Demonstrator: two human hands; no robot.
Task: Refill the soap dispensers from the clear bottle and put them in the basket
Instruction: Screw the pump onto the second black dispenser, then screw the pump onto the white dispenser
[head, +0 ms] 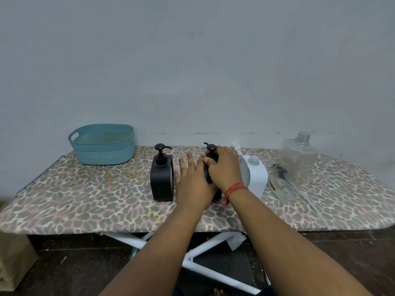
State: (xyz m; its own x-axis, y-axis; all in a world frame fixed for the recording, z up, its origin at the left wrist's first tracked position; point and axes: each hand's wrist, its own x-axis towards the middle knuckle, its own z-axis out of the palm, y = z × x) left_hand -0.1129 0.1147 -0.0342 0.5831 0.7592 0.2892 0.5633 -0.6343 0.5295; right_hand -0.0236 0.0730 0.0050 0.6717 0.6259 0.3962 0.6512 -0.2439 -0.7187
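Two black soap dispensers stand mid-table. The left black dispenser (161, 178) stands free with its pump on. The right black dispenser (210, 154) is mostly hidden by my hands. My right hand (223, 167) is closed around its pump neck. My left hand (193, 182) lies flat against its body with fingers spread. A white dispenser (257, 176) without its cap stands just to the right; its white pump (237, 149) sticks up behind my right hand. The clear bottle (294, 167), uncapped, stands further right. The teal basket (102, 144) sits at the far left.
Everything stands on an ironing board with a leopard-print cover (85, 199) against a grey wall. White legs (205, 248) cross beneath it over a dark floor. A brown box (12, 259) sits at the lower left.
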